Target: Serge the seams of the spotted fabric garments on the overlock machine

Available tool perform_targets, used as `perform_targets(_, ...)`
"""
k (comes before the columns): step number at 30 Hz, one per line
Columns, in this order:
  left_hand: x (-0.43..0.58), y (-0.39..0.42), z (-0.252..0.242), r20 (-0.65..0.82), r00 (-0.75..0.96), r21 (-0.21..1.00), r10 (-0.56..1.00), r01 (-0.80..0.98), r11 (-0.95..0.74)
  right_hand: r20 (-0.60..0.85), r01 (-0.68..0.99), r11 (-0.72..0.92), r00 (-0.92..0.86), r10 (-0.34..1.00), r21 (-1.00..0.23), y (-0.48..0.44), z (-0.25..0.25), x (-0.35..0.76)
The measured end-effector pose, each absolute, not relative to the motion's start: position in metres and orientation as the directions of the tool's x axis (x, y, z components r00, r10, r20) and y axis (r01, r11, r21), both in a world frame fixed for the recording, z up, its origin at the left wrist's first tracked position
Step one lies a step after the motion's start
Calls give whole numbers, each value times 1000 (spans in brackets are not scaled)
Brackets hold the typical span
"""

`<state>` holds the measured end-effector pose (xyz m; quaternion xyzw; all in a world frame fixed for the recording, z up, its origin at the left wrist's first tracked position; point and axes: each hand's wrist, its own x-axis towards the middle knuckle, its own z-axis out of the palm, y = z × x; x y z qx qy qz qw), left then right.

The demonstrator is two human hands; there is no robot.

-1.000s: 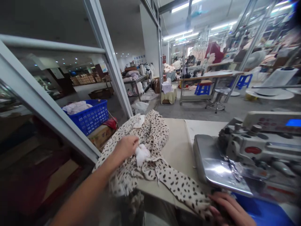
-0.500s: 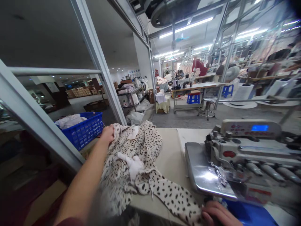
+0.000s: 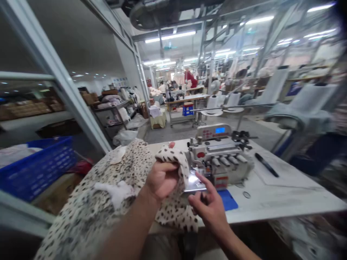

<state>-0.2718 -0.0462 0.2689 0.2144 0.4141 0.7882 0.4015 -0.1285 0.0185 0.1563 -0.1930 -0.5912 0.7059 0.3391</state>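
Note:
In the head view, my left hand (image 3: 162, 180) is closed on a folded end of cream fabric with dark spots (image 3: 173, 155), raised in front of the sewing machine. My right hand (image 3: 208, 204) is just right of that fabric, index finger stretched out and the other fingers loosely bent, with nothing seen in it. The overlock sewing machine (image 3: 217, 148), its small blue display lit, stands behind the hands. Its shiny metal plate (image 3: 193, 182) is partly hidden by the fabric and my right hand. A white cloth piece (image 3: 118, 193) lies on the heaped spotted fabric at left.
A blue plastic basket (image 3: 51, 169) holding pale cloth stands left, beyond a metal frame post (image 3: 67, 83). On the white table (image 3: 284, 195) lie a black pen (image 3: 266, 165) and a small dark ring (image 3: 246, 195). Thread cones (image 3: 273, 86) stand behind the machine.
My left hand has come from the far left of the fabric heap to before the machine, lifting a fabric end. My right hand has let go of the spotted strip. The view has swung right.

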Motion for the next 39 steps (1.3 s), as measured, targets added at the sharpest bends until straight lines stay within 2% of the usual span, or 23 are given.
perform_targets(3, -236, -33, 253, 27, -478, 798, 878, -519, -307, 87, -173, -48, -690, 718, -984, 35, 161, -120)
perform_targets(6, -223, -32, 236, 28, -473, 727, 881, -595, -342, 135, -68, 117, -583, 801, -991, 64, 149, -93)
perform_targets(9, -216, -36, 218, -87, -525, 646, 847, -676, -353, 228, 91, 298, -446, 866, -950, 100, 135, -55)
perform_targets(12, -203, -39, 200, -282, -563, 618, 777, -726, -302, 314, 284, 433, -381, 870, -855, 138, 126, -22)
perform_targets(15, -184, -39, 183, -423, -563, 619, 710, -751, -227, 379, 445, 481, -301, 875, -755, 173, 118, -1)
perform_targets(18, -168, -38, 167, -455, -576, 627, 679, -749, -215, 387, 582, 452, -241, 890, -676, 201, 109, 8)
perform_targets(23, -158, -39, 138, -419, -593, 715, 688, -682, -152, 215, 806, 429, -372, 903, -408, 200, 107, 13)
perform_targets(24, -158, -41, 132, -402, -606, 754, 687, -644, -128, 226, 811, 439, -378, 898, -387, 191, 109, 13)
perform_targets(26, -158, -45, 122, -358, -647, 854, 673, -519, -45, 286, 739, 498, -409, 867, -453, 167, 116, 8)
perform_targets(28, -158, -48, 116, -281, -688, 946, 669, -314, 74, 315, 540, 590, -519, 795, -600, 139, 126, -4)
perform_targets(30, -157, -49, 112, -143, -706, 988, 694, -56, 146, 276, 325, 599, -662, 697, -732, 112, 137, -22)
perform_targets(32, -156, -48, 109, 9, -685, 979, 728, 153, 132, 195, 214, 532, -768, 609, -819, 91, 146, -42)
perform_targets(35, -156, -49, 103, 125, -645, 947, 754, 304, 103, 72, 207, 438, -839, 539, -875, 76, 155, -65)
perform_targets(39, -169, -70, 103, 225, -595, 872, 771, 477, 113, 59, 203, 444, -859, 508, -873, 82, 156, -68)
